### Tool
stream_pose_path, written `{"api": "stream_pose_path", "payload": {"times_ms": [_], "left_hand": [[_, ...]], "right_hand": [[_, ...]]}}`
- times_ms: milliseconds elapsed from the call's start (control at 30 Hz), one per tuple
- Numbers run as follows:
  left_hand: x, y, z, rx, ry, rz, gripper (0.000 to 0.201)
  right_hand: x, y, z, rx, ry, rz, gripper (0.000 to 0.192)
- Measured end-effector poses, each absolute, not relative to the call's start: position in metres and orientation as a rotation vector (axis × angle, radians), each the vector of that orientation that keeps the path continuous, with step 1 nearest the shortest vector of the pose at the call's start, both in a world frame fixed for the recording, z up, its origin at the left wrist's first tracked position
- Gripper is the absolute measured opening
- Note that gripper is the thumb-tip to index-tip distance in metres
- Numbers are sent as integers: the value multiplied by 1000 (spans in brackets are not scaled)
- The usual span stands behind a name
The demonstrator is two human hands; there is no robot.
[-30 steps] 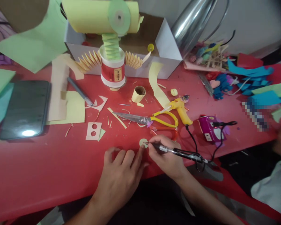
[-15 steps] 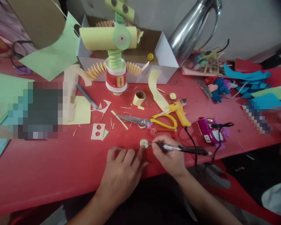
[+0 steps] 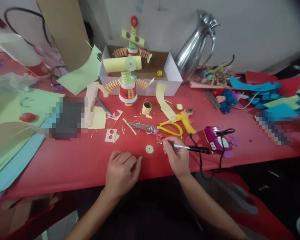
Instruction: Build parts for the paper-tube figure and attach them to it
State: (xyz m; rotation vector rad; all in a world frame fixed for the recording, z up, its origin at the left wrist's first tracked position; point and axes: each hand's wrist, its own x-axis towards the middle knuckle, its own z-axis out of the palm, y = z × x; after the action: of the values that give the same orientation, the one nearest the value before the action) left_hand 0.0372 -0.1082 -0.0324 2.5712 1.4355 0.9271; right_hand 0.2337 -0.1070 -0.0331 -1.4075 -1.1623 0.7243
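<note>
A small pale-yellow paper disc (image 3: 149, 149) with a dark dot in its middle lies on the red table (image 3: 72, 163). My right hand (image 3: 175, 156) grips a black pen (image 3: 187, 147), its tip lifted just to the right of the disc. My left hand (image 3: 121, 170) rests flat on the table left of the disc, fingers apart, holding nothing. Just beyond lie yellow-handled scissors (image 3: 160, 128) and a yellow glue gun (image 3: 184, 120).
A paper robot figure (image 3: 128, 75) stands before a white cardboard box (image 3: 170, 78). A steel jug (image 3: 193, 46) is behind. Coloured paper sheets (image 3: 12, 133) lie left, blue and red scraps (image 3: 270, 96) right, a purple socket block (image 3: 215, 140) near the pen.
The view has pulled back and up. My right hand lifted the pen tip off the disc. My left hand drew its fingers away from the disc, to the left.
</note>
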Motion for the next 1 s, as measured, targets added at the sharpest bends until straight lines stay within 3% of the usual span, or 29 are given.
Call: {"api": "stream_pose_path", "payload": {"times_ms": [167,1000], "left_hand": [[42,-107,-34,2750,1415,743,27],[40,-113,-51,2657,1520,815,23]], "right_hand": [[235,-107,-33,-1367,-1165,765,16],[230,-105,-44,-1401,-1158,819,33]]}}
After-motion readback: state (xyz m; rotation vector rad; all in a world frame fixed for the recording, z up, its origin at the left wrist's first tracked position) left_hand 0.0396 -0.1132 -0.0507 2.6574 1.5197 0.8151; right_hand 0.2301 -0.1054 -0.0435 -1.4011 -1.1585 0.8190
